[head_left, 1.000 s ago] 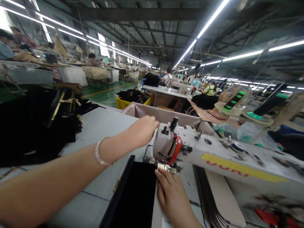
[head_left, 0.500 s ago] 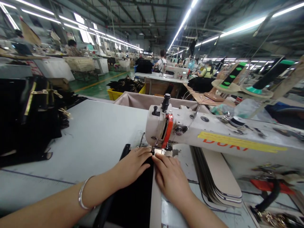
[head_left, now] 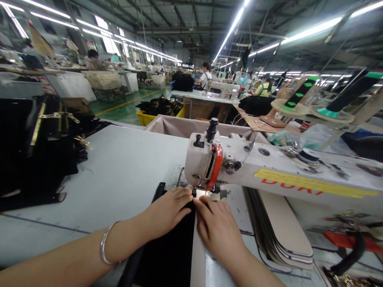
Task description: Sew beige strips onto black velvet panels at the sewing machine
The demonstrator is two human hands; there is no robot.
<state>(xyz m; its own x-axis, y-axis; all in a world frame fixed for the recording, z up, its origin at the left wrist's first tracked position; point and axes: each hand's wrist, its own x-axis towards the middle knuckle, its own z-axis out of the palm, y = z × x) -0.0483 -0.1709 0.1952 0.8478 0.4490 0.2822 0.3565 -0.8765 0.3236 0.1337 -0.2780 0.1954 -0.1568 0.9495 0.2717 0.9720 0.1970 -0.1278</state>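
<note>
Black fabric before the sewing machine is partly covered by the left hand, thumb spread; the beige strip is touched by the right hand, whether pinched cannot be told. Open tabletop is seen leftward; the fabric's near end is cut off.

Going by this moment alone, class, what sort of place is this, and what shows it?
Probably a sewing factory: a sewing machine up front, big thread spools behind it, and another machine further back.
</note>
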